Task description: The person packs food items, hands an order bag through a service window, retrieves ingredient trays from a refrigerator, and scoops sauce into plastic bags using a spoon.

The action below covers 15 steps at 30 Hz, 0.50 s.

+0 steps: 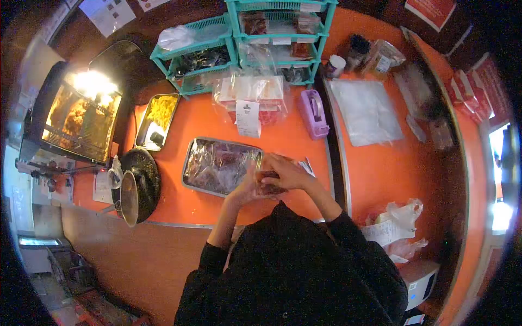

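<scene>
My left hand (246, 188) and my right hand (289, 173) are closed together around a small clear pack with dark reddish-brown contents (268, 185). Whether it is a bag or a tub I cannot tell, since my fingers cover much of it. Right beside my left hand lies a metal tray (187, 177) with dark contents and shiny clear plastic over it. A thin white and dark item (308, 166) shows partly behind my right wrist.
Behind stand teal stacking baskets (236, 41), a bagged box with a receipt (248, 117) and a purple tape dispenser (314, 114). On the left are a lit glass warmer (81, 117), a tray of yellow food (161, 111) and a black pan (147, 185). Plastic bags (367, 111) lie right.
</scene>
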### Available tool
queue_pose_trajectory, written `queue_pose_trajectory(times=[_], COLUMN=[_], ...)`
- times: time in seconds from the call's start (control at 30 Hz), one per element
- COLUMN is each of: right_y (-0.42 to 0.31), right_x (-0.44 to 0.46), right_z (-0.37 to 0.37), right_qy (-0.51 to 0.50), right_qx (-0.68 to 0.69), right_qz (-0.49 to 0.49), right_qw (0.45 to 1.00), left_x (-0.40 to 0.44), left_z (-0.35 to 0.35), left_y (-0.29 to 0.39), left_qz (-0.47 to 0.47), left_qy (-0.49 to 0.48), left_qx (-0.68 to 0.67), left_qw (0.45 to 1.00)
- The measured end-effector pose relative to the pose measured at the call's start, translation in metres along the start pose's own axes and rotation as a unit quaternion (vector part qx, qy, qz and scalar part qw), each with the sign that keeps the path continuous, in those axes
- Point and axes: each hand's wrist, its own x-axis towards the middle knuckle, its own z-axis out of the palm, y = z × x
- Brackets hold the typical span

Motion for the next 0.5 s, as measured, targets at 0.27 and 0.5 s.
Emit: queue_pose_trajectory(times=[0.27,0.5], right_y=[0.039,0.024], right_x=[0.007,0.002], right_z=[0.050,0.078], right_qy=[0.077,0.011], right_qx=[0.119,0.032], right_qz=[0.095,0.272], right_qw=[0.985,0.962], left_x=[-0.006,0.009], left_z=[-0.023,-0.046], left_y=[0.000,-0.047], left_qz=[0.132,0.253], left_qy=[-0.009,-0.011], left_qx=[0.049,-0.177], left_qw=[0.990,0.951])
